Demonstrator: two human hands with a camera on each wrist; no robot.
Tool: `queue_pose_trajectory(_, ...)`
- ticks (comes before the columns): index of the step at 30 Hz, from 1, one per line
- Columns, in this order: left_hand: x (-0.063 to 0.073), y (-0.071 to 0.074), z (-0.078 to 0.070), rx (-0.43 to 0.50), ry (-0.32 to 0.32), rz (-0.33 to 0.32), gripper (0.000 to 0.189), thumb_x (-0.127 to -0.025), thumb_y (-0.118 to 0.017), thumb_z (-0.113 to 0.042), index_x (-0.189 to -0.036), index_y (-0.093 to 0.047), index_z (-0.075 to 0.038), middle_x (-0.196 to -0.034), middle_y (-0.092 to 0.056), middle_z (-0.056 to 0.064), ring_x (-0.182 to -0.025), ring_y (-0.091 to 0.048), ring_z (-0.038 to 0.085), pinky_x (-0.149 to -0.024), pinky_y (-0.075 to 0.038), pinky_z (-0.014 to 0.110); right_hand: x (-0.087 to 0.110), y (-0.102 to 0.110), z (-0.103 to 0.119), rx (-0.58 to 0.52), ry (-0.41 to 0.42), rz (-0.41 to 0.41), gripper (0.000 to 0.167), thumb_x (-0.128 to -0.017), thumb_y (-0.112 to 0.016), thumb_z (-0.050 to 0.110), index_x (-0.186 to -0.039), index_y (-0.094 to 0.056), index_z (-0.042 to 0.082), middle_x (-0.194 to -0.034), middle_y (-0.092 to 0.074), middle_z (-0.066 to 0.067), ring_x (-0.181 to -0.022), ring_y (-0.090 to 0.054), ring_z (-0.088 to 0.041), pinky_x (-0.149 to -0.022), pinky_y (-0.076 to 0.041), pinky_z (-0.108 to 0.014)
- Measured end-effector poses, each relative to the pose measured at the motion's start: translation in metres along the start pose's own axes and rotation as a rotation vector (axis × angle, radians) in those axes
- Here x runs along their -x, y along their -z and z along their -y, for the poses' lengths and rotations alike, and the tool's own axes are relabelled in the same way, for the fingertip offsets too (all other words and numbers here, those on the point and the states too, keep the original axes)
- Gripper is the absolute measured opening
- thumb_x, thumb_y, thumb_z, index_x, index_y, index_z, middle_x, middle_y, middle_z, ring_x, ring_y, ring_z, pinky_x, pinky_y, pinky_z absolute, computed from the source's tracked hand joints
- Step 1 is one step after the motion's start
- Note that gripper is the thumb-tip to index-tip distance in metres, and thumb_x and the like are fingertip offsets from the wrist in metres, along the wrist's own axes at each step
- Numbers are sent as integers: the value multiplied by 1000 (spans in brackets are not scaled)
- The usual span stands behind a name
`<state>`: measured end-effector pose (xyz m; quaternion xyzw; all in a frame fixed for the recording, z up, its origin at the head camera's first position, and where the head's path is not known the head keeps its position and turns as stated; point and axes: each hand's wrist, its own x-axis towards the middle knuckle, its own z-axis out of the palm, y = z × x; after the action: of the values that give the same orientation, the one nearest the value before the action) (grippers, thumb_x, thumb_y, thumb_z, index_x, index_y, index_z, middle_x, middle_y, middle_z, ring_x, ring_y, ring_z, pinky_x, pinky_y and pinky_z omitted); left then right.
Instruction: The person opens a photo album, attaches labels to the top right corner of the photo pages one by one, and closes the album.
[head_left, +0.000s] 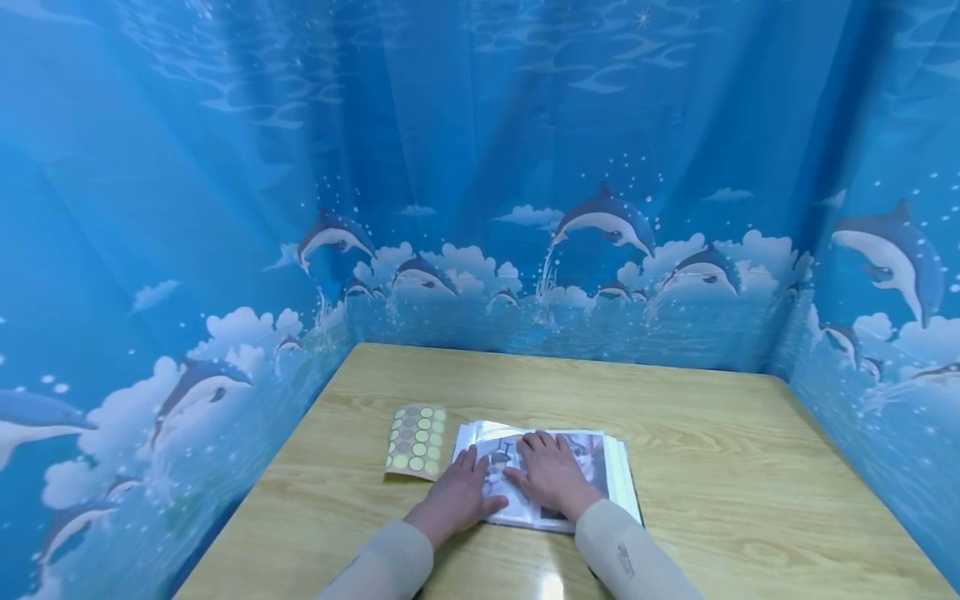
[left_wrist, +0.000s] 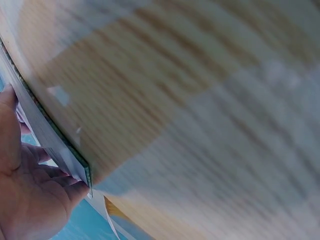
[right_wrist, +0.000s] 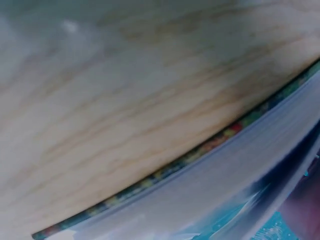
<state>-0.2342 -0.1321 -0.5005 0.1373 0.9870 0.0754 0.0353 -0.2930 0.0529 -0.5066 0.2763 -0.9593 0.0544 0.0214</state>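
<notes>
A photo album (head_left: pixel 618 475) lies spread on the table, with shiny clear sleeves and pictures on its pages. My left hand (head_left: pixel 456 497) rests on the left page near its outer edge, fingers extended. The right hand (head_left: pixel 553 473) lies across the middle of the spread, fingers pointing away from me and pressing the page. In the left wrist view, the fingers of my left hand (left_wrist: pixel 32 200) lie along the album's edge (left_wrist: pixel 52 132). The right wrist view shows the album's patterned cover edge and page stack (right_wrist: pixel 200 175), with a sliver of right hand (right_wrist: pixel 302 207).
A sheet of round pale-yellow stickers (head_left: pixel 416 442) lies on the wooden table (head_left: pixel 750 467) left of the album. Some of its spots look greyish. Blue curtains (head_left: pixel 480 167) printed with dolphins and clouds surround the table's far side and both flanks.
</notes>
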Motion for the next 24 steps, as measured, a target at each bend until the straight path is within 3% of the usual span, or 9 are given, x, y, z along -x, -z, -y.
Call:
queue_pose_trajectory(8, 0, 2, -1, 14, 16, 12, 86, -92, -53, -64, -148, -41, 0, -156, -29, 26, -142, -32, 42, -117, -28, 49, -1, -2, 1, 14, -6, 14, 67, -99, -44, 58, -144, -48, 8, -149, -45, -14, -139, -37, -37, -115, -24, -61)
queue_pose_trajectory(18, 0, 0, 0, -8, -4, -2, 86, -92, -52, -64, -148, -41, 0, -155, -29, 27, -141, -32, 42, -116, -29, 49, -2, -3, -3, -9, 28, -52, 65, -101, -42, 57, -143, -50, 8, -146, -46, -15, -139, -37, -37, -115, -24, -61)
queue_pose_trajectory(24, 1, 1, 0, -8, -8, -3, 85, -93, -52, -63, -147, -41, 1, -154, -30, 29, -141, -32, 43, -116, -29, 49, -6, -4, -2, -30, 5, -3, 72, -100, -35, 62, -148, -44, 9, -153, -39, -15, -143, -30, -36, -117, -19, -59)
